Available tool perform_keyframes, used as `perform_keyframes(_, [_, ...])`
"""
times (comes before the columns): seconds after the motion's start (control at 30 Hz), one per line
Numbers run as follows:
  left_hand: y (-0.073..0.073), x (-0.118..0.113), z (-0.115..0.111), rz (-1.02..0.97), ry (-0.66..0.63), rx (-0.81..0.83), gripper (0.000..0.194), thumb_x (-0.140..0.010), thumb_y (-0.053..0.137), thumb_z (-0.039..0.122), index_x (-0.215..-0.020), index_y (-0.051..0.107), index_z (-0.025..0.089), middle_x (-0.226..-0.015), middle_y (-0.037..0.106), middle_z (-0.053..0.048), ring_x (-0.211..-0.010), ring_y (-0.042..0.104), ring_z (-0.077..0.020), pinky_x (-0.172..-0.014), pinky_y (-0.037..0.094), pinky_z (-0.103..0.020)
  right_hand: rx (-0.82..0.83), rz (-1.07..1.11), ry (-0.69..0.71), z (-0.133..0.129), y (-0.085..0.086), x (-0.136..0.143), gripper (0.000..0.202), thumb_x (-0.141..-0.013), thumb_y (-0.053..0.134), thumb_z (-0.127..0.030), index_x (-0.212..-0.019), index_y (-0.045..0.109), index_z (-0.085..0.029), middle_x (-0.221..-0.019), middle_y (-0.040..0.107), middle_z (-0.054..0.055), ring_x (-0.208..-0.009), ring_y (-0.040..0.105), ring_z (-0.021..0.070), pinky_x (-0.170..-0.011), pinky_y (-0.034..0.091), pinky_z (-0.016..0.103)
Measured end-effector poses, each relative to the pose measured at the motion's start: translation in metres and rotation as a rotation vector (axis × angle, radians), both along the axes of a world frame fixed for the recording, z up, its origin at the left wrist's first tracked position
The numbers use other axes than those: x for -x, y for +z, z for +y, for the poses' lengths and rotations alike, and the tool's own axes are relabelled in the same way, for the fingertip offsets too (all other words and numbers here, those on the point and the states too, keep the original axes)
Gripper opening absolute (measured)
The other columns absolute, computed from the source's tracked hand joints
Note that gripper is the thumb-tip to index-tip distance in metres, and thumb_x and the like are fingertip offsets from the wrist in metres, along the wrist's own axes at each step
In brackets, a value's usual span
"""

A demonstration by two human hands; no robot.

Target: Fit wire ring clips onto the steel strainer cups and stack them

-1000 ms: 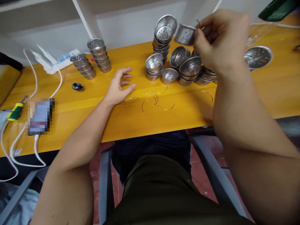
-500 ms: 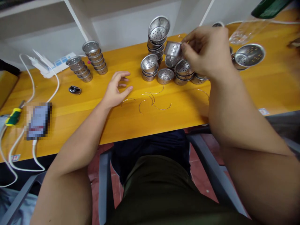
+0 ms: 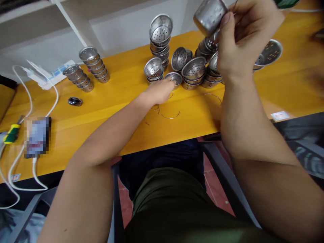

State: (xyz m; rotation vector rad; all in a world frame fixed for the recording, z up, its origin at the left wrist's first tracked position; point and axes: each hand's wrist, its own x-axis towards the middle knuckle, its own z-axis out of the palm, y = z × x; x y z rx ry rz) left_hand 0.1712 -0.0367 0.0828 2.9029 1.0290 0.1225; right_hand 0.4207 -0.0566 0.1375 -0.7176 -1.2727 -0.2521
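Note:
Up at the right, my right hand (image 3: 249,37) is closed on a perforated metal strainer cup (image 3: 210,17), tilted with its solid side toward me. A thin dark wire shows above those fingers. My left hand (image 3: 160,91) reaches across to a small strainer cup (image 3: 174,76) on the table, its fingers bent over the near rim; the thumb is hidden. Behind and beside it stand more strainer cups: a tall stack (image 3: 161,32), a short stack (image 3: 153,69) and another stack (image 3: 193,71). Thin curved wires (image 3: 170,117) lie below my left hand.
Two leaning stacks of strainer cups (image 3: 89,55) stand at the left. Near them are a power strip (image 3: 58,72), a small black object (image 3: 75,101), a phone on a cable (image 3: 37,136) and a screwdriver (image 3: 12,133). A larger perforated cup (image 3: 270,52) lies at the right.
My left hand has moved right from the bare table to the small cup, and its fingers have closed in. My right hand has lifted its strainer cup up and to the right.

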Motion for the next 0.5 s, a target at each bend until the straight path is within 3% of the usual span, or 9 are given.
perform_keyframes(0.1, [0.004,0.004,0.000,0.000,-0.013,-0.045,0.044,-0.115,0.063,0.008,-0.145,0.090,0.026,-0.161,0.086,-0.017,-0.134,0.090,-0.0418,-0.107,0.079,-0.058,0.024,0.007,-0.027,0.000,0.001,-0.002,0.078,-0.111,0.072,-0.112,-0.103,0.086,-0.035,-0.094,0.078,0.011,-0.086,0.073,0.0323,-0.081,0.061,0.051])
perform_keyframes(0.23, [0.006,0.013,0.001,-0.101,-0.024,-0.019,0.047,-0.113,0.064,0.007,-0.142,0.092,0.031,-0.153,0.089,-0.013,-0.133,0.089,-0.0410,-0.107,0.077,-0.059,0.061,-0.017,0.054,0.000,-0.003,0.003,0.072,-0.115,0.078,-0.103,-0.107,0.087,-0.033,-0.095,0.077,0.011,-0.092,0.076,0.0348,-0.082,0.062,0.051])
perform_keyframes(0.37, [0.006,0.015,-0.001,-0.148,0.026,0.033,0.048,-0.113,0.066,0.008,-0.145,0.091,0.032,-0.158,0.086,-0.013,-0.141,0.087,-0.0433,-0.115,0.075,-0.062,0.087,-0.042,0.147,-0.005,-0.008,0.012,0.080,-0.109,0.078,-0.108,-0.104,0.090,-0.029,-0.088,0.078,0.011,-0.071,0.065,0.0285,-0.067,0.044,0.046])
perform_keyframes(0.43, [0.009,0.019,-0.009,-0.155,0.042,0.031,0.049,-0.114,0.068,0.008,-0.154,0.087,0.030,-0.166,0.082,-0.014,-0.147,0.086,-0.0445,-0.118,0.075,-0.061,0.214,-0.128,0.164,-0.013,-0.007,0.013,0.073,-0.108,0.081,-0.102,-0.101,0.089,-0.029,-0.080,0.074,0.007,-0.062,0.056,0.0242,-0.062,0.036,0.044])
perform_keyframes(0.5, [0.013,0.027,-0.022,-0.172,0.035,0.034,0.050,-0.115,0.073,0.011,-0.161,0.082,0.027,-0.174,0.077,-0.015,-0.151,0.084,-0.0453,-0.119,0.075,-0.059,0.368,-0.273,0.176,-0.023,-0.005,0.010,0.053,-0.106,0.084,-0.083,-0.099,0.088,-0.030,-0.076,0.074,0.005,-0.061,0.055,0.0230,-0.060,0.038,0.043])
